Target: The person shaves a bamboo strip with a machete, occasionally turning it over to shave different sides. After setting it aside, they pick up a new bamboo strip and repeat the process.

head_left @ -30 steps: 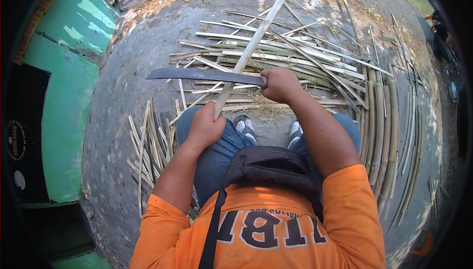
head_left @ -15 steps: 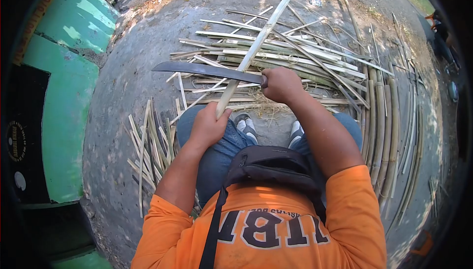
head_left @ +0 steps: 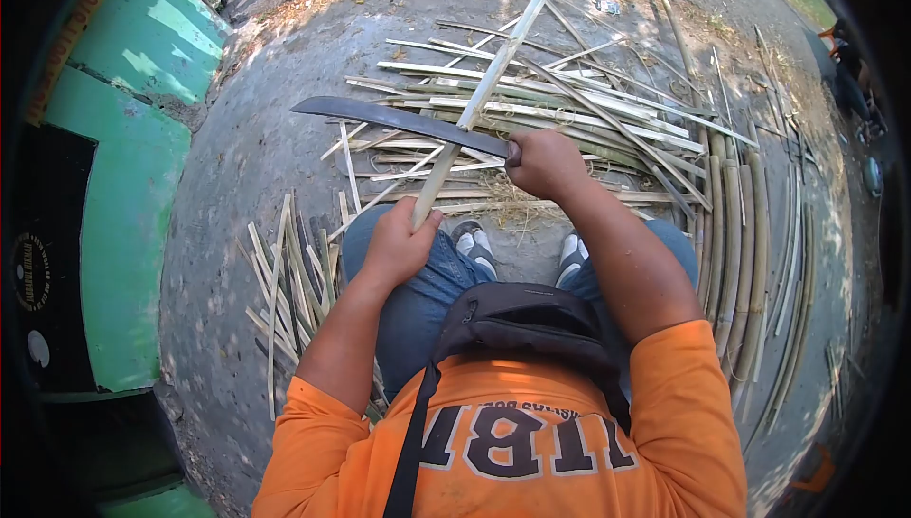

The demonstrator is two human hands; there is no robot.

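Note:
My left hand (head_left: pixel 402 242) is wrapped round the near end of a long bamboo strip (head_left: pixel 494 72), which slants up and away to the right above the pile. In my right hand (head_left: pixel 548 166) is the handle of a machete (head_left: pixel 399 120). Its dark, broad blade points left and lies across the strip, a little beyond my left hand. The blade appears to touch the strip; the exact contact is hard to make out.
Split bamboo strips (head_left: pixel 569 101) lie piled on the concrete before my feet. Longer bamboo poles (head_left: pixel 745 243) lie at my right. A smaller bundle of strips (head_left: pixel 285 276) is by my left knee. A green wall (head_left: pixel 119 233) stands at left. Another person (head_left: pixel 851 77) is at the far right edge.
The machete blade has tilted slightly, its tip higher and its handle a little lower. The bamboo strip's far end has shifted slightly left and up. Both hands keep their hold.

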